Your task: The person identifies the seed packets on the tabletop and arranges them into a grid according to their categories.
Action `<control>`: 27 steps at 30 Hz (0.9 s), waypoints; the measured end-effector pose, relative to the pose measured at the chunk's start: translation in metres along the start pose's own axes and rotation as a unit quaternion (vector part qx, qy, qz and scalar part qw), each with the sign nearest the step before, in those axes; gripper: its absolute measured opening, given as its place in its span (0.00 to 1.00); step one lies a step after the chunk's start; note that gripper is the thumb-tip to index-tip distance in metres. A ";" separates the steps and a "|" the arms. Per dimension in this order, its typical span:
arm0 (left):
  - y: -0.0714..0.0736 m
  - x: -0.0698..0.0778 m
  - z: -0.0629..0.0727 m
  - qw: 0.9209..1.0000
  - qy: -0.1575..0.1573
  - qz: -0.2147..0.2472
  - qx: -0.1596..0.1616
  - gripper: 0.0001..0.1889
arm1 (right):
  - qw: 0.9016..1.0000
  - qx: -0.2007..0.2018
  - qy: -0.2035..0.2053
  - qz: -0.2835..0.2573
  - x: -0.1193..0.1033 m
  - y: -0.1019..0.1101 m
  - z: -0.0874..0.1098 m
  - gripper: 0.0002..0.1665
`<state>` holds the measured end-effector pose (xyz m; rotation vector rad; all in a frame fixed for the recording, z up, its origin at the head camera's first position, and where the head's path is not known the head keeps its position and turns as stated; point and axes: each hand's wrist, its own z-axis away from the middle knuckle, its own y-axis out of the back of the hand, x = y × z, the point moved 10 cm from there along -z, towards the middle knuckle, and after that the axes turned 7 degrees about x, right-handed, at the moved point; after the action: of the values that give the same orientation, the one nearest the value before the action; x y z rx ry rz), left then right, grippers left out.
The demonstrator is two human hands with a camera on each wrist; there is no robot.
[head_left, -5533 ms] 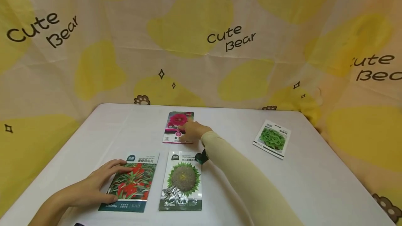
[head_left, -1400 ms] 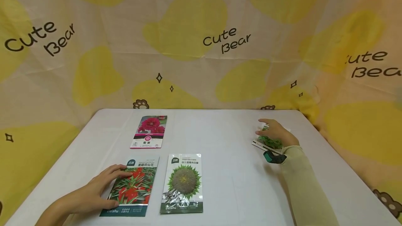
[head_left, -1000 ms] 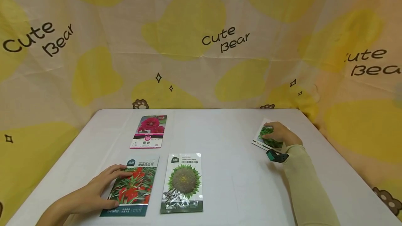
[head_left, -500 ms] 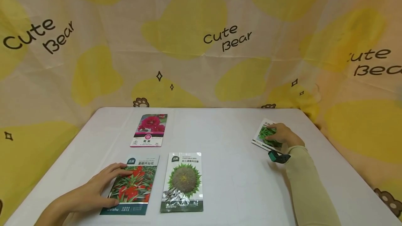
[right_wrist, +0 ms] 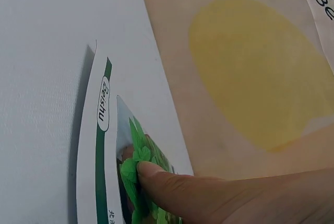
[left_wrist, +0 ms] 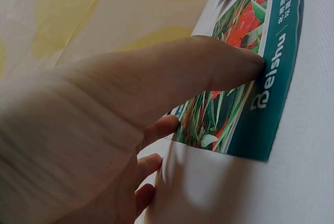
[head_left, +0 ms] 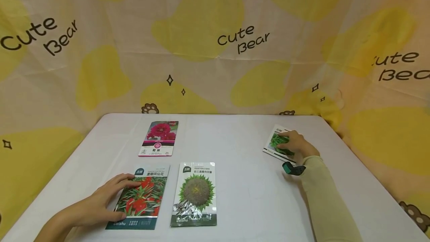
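My left hand (head_left: 102, 201) rests on a seed packet with red flowers (head_left: 142, 201), thumb and fingertips laid on its left side. In the left wrist view the thumb (left_wrist: 224, 62) touches the packet near its teal bottom band. At the right of the table my right hand (head_left: 296, 143) presses on a white seed packet with green leaves (head_left: 277, 143), covering its right part. The thumb (right_wrist: 162, 182) lies flat on the leaf picture in the right wrist view, and one long edge of this packet bows slightly upward.
A sunflower seed packet (head_left: 196, 193) lies just right of the red-flower one. Behind them is a packet with magenta flowers (head_left: 158, 139). The white table (head_left: 235, 141) ends at a yellow-patterned cloth backdrop (head_left: 201, 29).
Earlier my right hand was on the magenta-flower packet, which now lies further left. That hand then went to the green-leaf packet and has slid it slightly left. The left hand stays put.
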<state>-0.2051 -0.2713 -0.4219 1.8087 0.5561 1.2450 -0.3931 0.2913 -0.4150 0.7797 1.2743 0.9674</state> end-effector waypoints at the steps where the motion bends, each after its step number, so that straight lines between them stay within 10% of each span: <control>1: 0.000 0.000 0.000 1.000 0.000 0.001 0.001 0.38 | 1.000 0.000 0.000 -0.001 -0.002 0.000 0.001 0.39; 27: -0.003 -0.002 0.000 1.000 0.007 -0.005 -0.003 0.38 | 0.999 -0.013 0.041 0.004 -0.047 -0.017 -0.013 0.37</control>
<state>-0.2061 -0.2713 -0.4255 1.7901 0.5679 1.2531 -0.4048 0.2408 -0.4123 0.7313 1.3273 1.0288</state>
